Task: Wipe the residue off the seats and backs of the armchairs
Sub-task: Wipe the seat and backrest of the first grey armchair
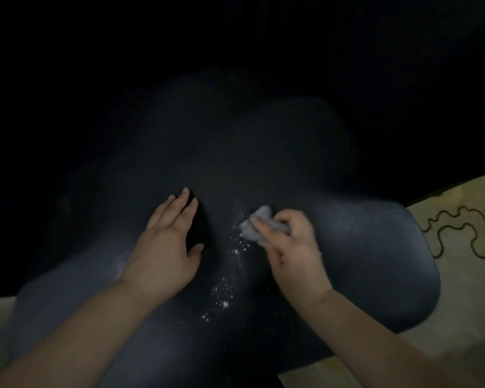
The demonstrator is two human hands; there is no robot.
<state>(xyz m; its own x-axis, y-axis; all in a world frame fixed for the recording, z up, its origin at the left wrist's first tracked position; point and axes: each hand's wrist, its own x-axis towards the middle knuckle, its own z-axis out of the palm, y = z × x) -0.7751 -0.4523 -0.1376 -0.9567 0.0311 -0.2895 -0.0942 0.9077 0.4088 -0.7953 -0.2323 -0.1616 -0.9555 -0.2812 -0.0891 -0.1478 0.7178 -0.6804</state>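
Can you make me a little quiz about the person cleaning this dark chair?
1. True or false: the left hand holds the cloth.
2. Which hand grips the grey cloth? A) left B) right C) both
3. Fill in: the white specks lie on the dark seat between the two ____.

Key: 1 false, it rests flat on the seat. 2 B, the right hand. 3 hands.

L hand (170,242) flat, fingers straight, palm down; R hand (287,242) curled in a tight grip, both forearms extended.
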